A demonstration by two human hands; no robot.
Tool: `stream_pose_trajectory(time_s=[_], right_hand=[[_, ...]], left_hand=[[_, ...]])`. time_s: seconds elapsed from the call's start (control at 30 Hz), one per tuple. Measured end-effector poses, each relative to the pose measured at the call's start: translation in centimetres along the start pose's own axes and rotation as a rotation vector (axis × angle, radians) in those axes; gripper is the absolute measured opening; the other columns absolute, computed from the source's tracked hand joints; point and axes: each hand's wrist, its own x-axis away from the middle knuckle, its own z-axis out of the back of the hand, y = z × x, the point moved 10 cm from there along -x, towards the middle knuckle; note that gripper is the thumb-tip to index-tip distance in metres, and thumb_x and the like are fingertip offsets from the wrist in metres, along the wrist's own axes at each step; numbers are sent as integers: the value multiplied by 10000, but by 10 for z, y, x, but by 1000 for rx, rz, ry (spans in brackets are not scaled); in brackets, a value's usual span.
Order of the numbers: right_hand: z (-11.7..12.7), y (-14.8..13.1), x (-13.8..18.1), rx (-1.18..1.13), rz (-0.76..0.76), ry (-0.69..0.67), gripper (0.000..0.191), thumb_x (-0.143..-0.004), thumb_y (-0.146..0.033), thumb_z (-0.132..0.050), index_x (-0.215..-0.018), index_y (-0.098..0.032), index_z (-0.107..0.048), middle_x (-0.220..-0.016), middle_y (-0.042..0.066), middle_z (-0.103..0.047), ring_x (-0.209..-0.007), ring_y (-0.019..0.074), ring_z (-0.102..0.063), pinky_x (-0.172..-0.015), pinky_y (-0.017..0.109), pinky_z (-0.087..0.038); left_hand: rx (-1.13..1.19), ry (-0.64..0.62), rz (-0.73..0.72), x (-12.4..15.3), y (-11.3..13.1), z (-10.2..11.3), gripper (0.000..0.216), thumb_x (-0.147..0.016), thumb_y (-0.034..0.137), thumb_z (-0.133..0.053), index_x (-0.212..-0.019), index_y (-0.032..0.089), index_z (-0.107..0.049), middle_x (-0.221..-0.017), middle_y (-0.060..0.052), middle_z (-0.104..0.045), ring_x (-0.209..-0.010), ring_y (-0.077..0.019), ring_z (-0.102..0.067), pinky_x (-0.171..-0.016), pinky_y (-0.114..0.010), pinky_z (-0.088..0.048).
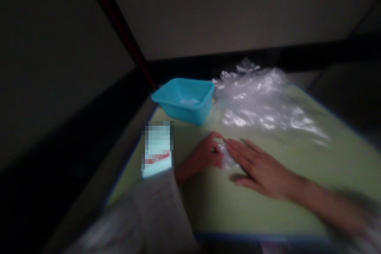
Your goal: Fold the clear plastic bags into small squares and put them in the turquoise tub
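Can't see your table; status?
Left hand curled, right hand extended, both at small clear plastic piece. Crumpled transparent plastic sheeting, turquoise rectangular basin beyond, neither between hands.

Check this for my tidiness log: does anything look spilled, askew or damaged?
Nothing looks clearly spilled or damaged, though the picture is dim and blurred. Only the plastic heap, crumpled beside the upright tub, looks untidy.

Shiny plastic piece (229,158), glossy film (262,105), smooth basin (181,112)
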Motion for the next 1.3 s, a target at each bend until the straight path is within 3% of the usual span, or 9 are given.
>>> stream_pose_trajectory(time_s=[0.33,0.4,0.47,0.53,0.63,0.77,0.93,1.17,1.3], right_hand=[[-9,5,4,4,-22,-15,804,-906,-570,-383,-1476,-63,-128,-1499,210,-215,-1393,282,-186,-1138,492,-175],[-8,5,4,7,-19,-3,791,-911,-560,-382,-1476,-67,-130,-1498,208,-218,-1392,282,-189,-1138,494,-172],[-7,4,4,11,-17,8,782,-915,-555,-377,-1477,-71,-129,-1497,205,-221,-1393,279,-189,-1136,500,-172],[-5,4,3,8,-19,17,789,-910,-563,-381,-1476,-70,-134,-1497,205,-221,-1393,280,-190,-1134,506,-174],[-3,3,2,-5,-27,17,815,-893,-591,-392,-1463,-47,-184,-1490,214,-246,-1392,287,-190,-1132,512,-180],[0,4,3,-17,-40,44,817,-878,-612,-400,-1451,-52,-238,-1476,214,-290,-1390,290,-204,-1127,521,-194],[-3,4,6,-1,-34,47,816,-886,-606,-387,-1461,-56,-203,-1483,214,-269,-1396,281,-185,-1126,514,-196],[-7,6,6,-9,-38,24,861,-866,-644,-382,-1459,-46,-202,-1479,224,-270,-1391,291,-199,-1120,508,-214],[-5,7,6,-17,-36,47,876,-863,-641,-396,-1480,-84,-117,-1481,211,-278,-1386,291,-215,-1110,506,-240]], left_hand=[[-118,90,-4,0,2,6,507,-701,105,-583,-1153,195,-373,-678,78,-517,-481,-98,-581,-444,-180,-462],[-182,159,-28,4,8,11,494,-705,104,-574,-1155,191,-390,-706,62,-517,-506,-105,-574,-472,-209,-475],[-366,295,-142,15,26,18,440,-708,100,-560,-1126,173,-443,-782,15,-535,-634,-143,-599,-579,-277,-516],[-617,390,-340,30,53,11,382,-726,115,-549,-1102,148,-492,-934,-64,-561,-873,-210,-601,-776,-373,-520],[-826,249,-552,47,70,-25,478,-798,220,-536,-1248,107,-421,-1246,-169,-499,-1197,-280,-465,-1015,-446,-402],[-958,52,-578,52,58,-54,632,-872,313,-465,-1398,65,-217,-1475,-216,-273,-1394,-289,-215,-1125,-463,-267],[-1040,5,-518,46,41,-56,654,-897,371,-446,-1404,42,-196,-1497,-233,-221,-1417,-289,-125,-1146,-468,-222],[-1111,-17,-491,44,37,-58,669,-902,424,-441,-1392,25,-220,-1490,-254,-219,-1412,-304,-115,-1145,-478,-214],[-1131,-21,-488,43,36,-58,693,-897,433,-447,-1390,9,-208,-1488,-264,-213,-1411,-310,-107,-1144,-479,-215]])
